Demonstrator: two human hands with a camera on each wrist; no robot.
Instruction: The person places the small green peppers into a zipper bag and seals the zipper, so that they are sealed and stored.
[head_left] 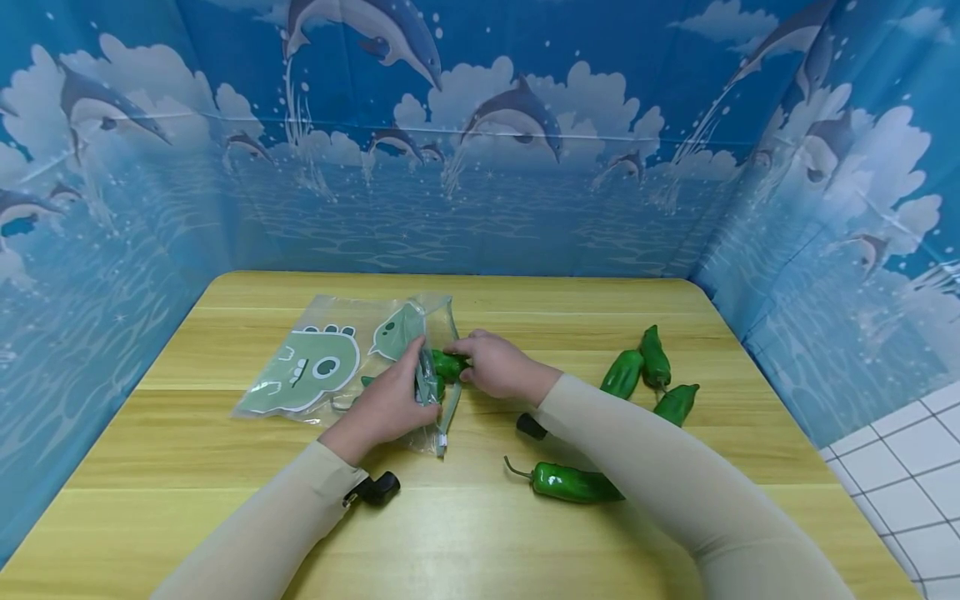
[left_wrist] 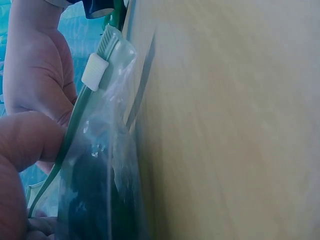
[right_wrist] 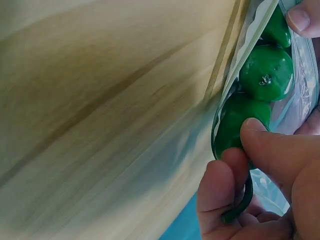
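A clear zip bag [head_left: 326, 367] with green cartoon prints lies on the table, its mouth facing right. My left hand [head_left: 390, 404] grips the bag's edge near that mouth. In the left wrist view a white slider [left_wrist: 95, 71] sits on the green zip strip. With thumb and fingers, my right hand [head_left: 501, 367] pinches a green pepper [right_wrist: 237, 122] by its stem end, partly inside the opening. More green peppers [right_wrist: 266, 72] sit in the bag beside it, partly hidden by plastic and fingers.
Three green peppers [head_left: 622, 373] lie together at the right of the wooden table [head_left: 465, 533]. Another long pepper [head_left: 570, 483] rests nearer me, partly under my right sleeve. A dolphin-printed curtain [head_left: 480, 208] stands behind and at both sides.
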